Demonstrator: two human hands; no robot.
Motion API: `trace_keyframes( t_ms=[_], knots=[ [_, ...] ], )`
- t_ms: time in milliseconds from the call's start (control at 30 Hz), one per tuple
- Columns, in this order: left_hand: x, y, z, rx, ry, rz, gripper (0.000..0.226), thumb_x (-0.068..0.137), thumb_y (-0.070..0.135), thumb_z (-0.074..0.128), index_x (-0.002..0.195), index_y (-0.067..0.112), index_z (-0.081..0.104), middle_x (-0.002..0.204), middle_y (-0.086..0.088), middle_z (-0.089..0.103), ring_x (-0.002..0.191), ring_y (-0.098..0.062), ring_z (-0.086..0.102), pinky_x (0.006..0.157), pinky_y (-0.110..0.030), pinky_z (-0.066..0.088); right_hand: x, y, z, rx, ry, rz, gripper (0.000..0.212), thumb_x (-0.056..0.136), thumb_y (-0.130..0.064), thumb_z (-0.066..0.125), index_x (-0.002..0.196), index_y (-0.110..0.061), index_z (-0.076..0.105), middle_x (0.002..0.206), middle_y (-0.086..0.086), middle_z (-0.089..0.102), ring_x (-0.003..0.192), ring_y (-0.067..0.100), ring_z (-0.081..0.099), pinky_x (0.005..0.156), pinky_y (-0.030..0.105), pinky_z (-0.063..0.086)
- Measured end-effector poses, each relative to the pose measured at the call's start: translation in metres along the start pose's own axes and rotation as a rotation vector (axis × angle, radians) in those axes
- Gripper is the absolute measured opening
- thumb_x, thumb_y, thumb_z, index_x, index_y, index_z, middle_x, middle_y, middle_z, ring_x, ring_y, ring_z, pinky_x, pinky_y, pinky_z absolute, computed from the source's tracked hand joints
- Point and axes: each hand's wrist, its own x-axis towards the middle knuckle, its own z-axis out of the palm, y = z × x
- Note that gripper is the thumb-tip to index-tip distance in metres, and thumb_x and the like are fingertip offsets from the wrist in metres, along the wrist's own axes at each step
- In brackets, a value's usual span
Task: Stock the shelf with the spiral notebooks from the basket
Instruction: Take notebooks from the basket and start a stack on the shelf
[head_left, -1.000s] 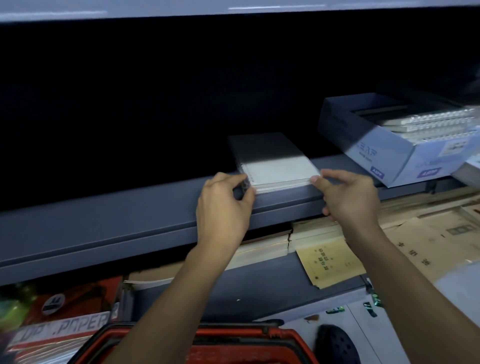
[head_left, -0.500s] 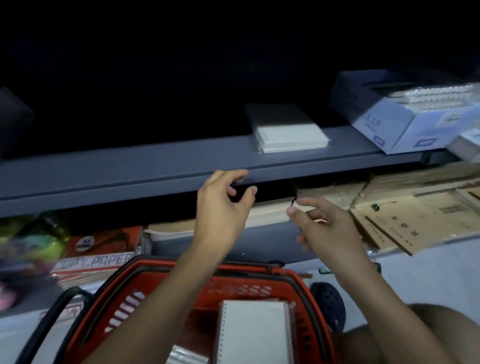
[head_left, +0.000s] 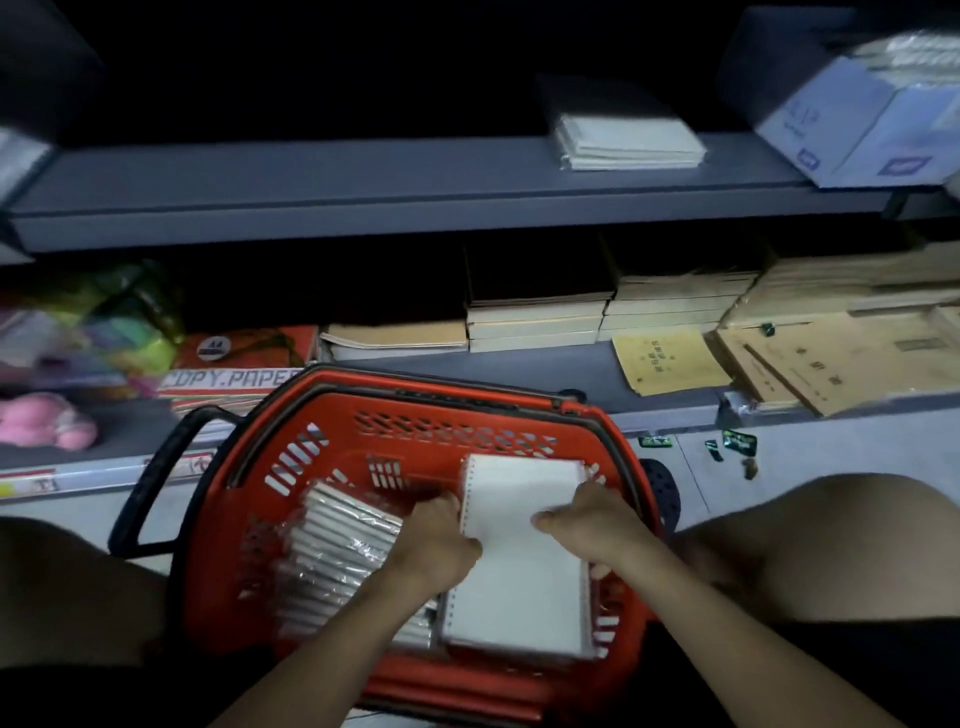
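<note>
both hands are down in the red basket (head_left: 332, 415) at lower centre of the frame. the left hand (head_left: 441, 540) sits at the spiral edge of the top white notebook (head_left: 519, 551), fingers curled in against that bound side; whether they are actually under the cover i cannot tell, the knuckles hide it. the right hand (head_left: 597, 525) has its thumb laid across the cover and its fingers wrapped over the far right edge, so it reads as a two-sided clamp, likely meant to lift a stack squarely without the pages fanning.

that notebook lies on top of a pile in the right half of the basket. just left of it, a row of wrapped notebooks (head_left: 332, 551) stands on edge, shiny film catching the light, packed close so they prop each other up.

up at the top right of the frame, the grey shelf (head_left: 363, 187) carries a small flat stack of notebooks (head_left: 628, 140), set near the front lip where it is easy to reach and square off. beside it at far right sits a pale blue carton (head_left: 841, 124).

plenty left in the basket, so by my reckoning the stocking is at an early stage. the lift calls for a firm, level grip.
</note>
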Motion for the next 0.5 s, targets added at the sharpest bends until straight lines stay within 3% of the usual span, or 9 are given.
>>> trace_keyframes(
  t_ms=[167,233,300,367,500],
  knots=[
    [0.003,-0.006,0.0,-0.161,-0.078,-0.092,0.028,0.076,0.016,0.067,0.102,0.009,0.065,0.096,-0.009,0.075,0.092,-0.023,0.071,0.075,-0.026,0.052,0.01,0.016,0.019,-0.025,0.001,0.045,0.059,0.077,-0.042,0.067,0.124,-0.008,0.063,0.139,0.02,0.047,0.116,0.029,0.058,0.089,0.027,0.051],
    [0.004,-0.01,-0.002,-0.287,-0.129,-0.122,0.016,0.078,0.008,0.064,0.094,0.009,0.07,0.089,-0.006,0.074,0.081,-0.019,0.069,0.067,-0.025,0.053,0.007,0.02,0.025,-0.003,0.028,0.05,0.061,0.081,-0.035,0.064,0.134,-0.008,0.053,0.14,0.019,0.04,0.119,0.03,0.053,0.091,0.024,0.045],
    [0.001,-0.01,-0.005,-0.391,-0.137,-0.139,0.018,0.082,-0.002,0.059,0.088,0.012,0.069,0.078,-0.001,0.069,0.069,-0.013,0.064,0.052,-0.017,0.048,0.005,0.023,0.03,0.025,0.075,0.033,0.056,0.079,-0.03,0.059,0.133,-0.012,0.054,0.134,0.015,0.046,0.115,0.028,0.052,0.09,0.023,0.045],
    [-0.002,-0.011,-0.007,-0.473,-0.151,-0.14,0.027,0.085,-0.004,0.056,0.1,0.015,0.067,0.078,0.001,0.066,0.068,-0.011,0.061,0.048,-0.015,0.044,0.008,0.028,0.034,0.051,0.138,-0.001,0.05,0.075,-0.027,0.053,0.123,-0.014,0.061,0.124,0.013,0.056,0.11,0.026,0.055,0.09,0.026,0.048],
    [-0.013,-0.003,-0.012,-0.694,-0.251,-0.1,0.042,0.091,-0.007,0.054,0.125,0.017,0.061,0.097,-0.003,0.069,0.084,-0.015,0.067,0.064,-0.021,0.054,0.019,0.045,0.039,0.225,0.165,0.004,0.044,0.069,-0.02,0.055,0.109,-0.007,0.066,0.104,0.009,0.07,0.087,0.021,0.069,0.073,0.034,0.062]
  ],
)
